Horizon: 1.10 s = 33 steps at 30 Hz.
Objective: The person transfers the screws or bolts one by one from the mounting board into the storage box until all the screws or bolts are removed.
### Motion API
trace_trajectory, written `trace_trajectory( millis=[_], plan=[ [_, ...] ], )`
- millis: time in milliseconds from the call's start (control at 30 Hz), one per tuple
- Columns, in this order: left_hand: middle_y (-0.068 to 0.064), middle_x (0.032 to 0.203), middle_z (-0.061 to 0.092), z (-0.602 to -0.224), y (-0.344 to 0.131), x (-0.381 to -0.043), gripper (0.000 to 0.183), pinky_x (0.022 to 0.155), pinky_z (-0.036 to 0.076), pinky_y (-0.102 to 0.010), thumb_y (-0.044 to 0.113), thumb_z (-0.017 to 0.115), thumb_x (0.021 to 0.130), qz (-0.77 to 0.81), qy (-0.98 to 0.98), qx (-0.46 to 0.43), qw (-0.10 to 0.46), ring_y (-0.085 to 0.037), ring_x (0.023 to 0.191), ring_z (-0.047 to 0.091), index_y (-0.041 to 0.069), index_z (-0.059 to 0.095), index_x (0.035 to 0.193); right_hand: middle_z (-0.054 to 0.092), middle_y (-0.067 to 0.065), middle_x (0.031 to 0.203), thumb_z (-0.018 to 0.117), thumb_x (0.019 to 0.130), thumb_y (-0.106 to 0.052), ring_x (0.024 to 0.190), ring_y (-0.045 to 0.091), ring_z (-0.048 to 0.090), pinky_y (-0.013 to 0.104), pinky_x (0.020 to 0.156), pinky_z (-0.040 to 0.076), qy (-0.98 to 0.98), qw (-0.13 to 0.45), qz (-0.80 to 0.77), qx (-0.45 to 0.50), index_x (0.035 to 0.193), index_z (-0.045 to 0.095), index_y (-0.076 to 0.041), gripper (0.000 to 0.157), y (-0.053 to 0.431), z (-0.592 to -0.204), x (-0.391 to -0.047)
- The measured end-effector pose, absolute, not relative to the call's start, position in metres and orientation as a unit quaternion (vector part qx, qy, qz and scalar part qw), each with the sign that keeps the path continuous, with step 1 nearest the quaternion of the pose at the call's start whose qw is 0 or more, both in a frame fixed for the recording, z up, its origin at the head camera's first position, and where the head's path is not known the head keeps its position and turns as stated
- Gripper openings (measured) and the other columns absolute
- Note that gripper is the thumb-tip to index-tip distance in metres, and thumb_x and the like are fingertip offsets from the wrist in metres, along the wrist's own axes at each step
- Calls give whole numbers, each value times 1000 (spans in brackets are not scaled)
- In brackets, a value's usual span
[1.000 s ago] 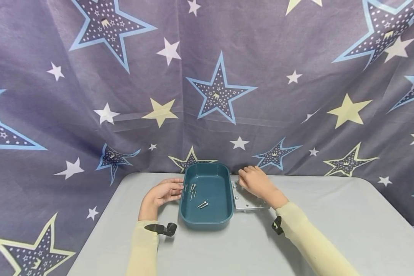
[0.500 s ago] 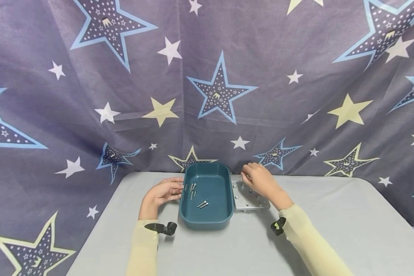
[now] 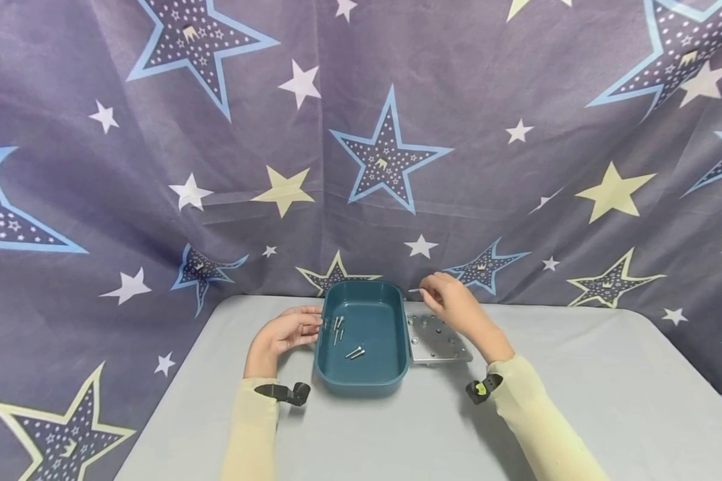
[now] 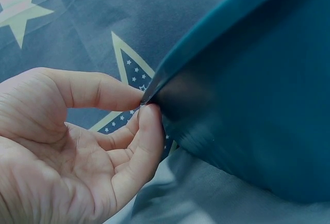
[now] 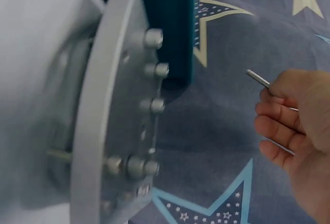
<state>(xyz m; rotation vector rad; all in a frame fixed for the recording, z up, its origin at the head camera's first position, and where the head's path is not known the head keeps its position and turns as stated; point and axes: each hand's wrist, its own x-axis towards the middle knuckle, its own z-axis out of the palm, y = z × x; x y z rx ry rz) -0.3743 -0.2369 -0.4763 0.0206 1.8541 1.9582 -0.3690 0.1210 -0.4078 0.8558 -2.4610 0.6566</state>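
Note:
My left hand pinches the left rim of a teal rectangular tray between thumb and finger; the left wrist view shows this rim up close. Several long metal screws lie on the tray's floor, toward its left side. To the tray's right stands a silver metal plate with holes, and several screw heads stick up from it. Above the plate's far edge, my right hand pinches a thin metal screw. Its bare end points left, away from the fingers, and its head is hidden.
Both things stand near the back of a table with a pale grey cover. Behind it hangs a purple star-patterned cloth. Under the plate, a screw shank pokes out below, blurred.
My right hand has risen up and back from the plate, bringing the screw into sight and uncovering more of the plate. My left hand still holds the tray rim.

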Motion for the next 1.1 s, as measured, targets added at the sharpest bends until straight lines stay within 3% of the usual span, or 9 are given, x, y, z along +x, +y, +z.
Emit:
trace_trajectory(
  millis=[467, 767, 1100],
  plan=[
    [7, 87, 66, -462, -233, -364, 58, 74, 56, -19, 1, 50, 97, 707, 671, 21, 222, -3, 80, 64, -16, 29, 148, 74, 10, 92, 71, 92, -3, 85, 23, 73, 38, 78, 61, -878, 165, 281, 351, 103, 77, 0, 13, 102, -385, -367],
    [4, 89, 66, -476, -236, -375, 53, 76, 57, -21, 0, 50, 99, 707, 673, 13, 218, -5, 81, 65, -14, 33, 147, 74, 11, 92, 72, 91, -4, 86, 24, 73, 37, 78, 61, -884, 120, 270, 362, 100, 77, 1, 12, 85, -369, -368],
    [4, 89, 66, -476, -235, -376, 53, 76, 57, -21, 0, 50, 98, 707, 673, 13, 217, -5, 80, 64, -14, 34, 146, 76, 7, 88, 69, 88, -1, 70, 10, 60, 25, 66, 52, -887, 57, 216, 404, 96, 79, -2, 13, 63, -344, -373]
  ],
)
